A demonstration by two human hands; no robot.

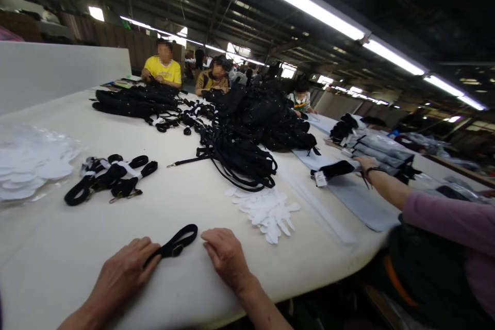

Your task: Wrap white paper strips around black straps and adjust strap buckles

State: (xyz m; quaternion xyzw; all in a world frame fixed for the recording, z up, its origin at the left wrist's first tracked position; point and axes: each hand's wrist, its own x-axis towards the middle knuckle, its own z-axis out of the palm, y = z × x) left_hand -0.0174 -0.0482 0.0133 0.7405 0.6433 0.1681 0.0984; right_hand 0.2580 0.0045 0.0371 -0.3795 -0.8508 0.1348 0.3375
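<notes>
A black fabric strap (pixel 166 250), doubled back into a long, narrow loop, is gripped at its near end by a worker's left hand (pixel 129 268). It extends to the right of the hand, slanting slightly away, with its rounded bend farthest from the hand. A brass-toned metal buckle (pixel 177 251) crosses the strap between the hand and the loop's open section. The length beneath the hand is hidden.
</notes>
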